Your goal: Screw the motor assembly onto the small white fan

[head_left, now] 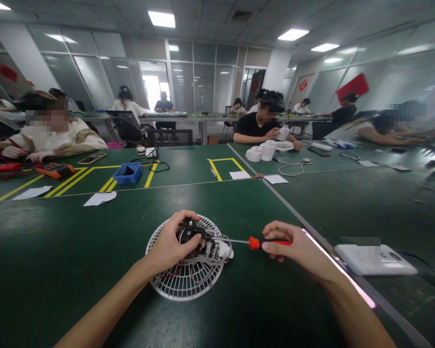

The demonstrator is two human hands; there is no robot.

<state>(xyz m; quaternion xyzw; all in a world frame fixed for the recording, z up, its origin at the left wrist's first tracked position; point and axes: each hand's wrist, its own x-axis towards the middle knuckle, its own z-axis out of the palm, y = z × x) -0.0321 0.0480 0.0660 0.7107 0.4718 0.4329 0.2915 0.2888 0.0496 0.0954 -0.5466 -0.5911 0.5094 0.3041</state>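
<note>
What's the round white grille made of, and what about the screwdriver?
The round white grille looks like matt plastic, since its thin ribs seem moulded, though painted metal is possible. The screwdriver has a grey, gleaming shaft, so probably metal; its smooth, bright red and black handle is likely plastic, perhaps partly rubber.

Over on the left, an orange meter [55, 170], with a phone [92, 158] just to its right, then a blue tray [128, 179] among yellow tape lines [151, 175]! Far side, right of centre, a person [249, 126] in black sits behind white parts [267, 151]. Near right, a white device [353, 261] lies flat. Far right, a red poster [352, 91] hangs tilted!
</note>
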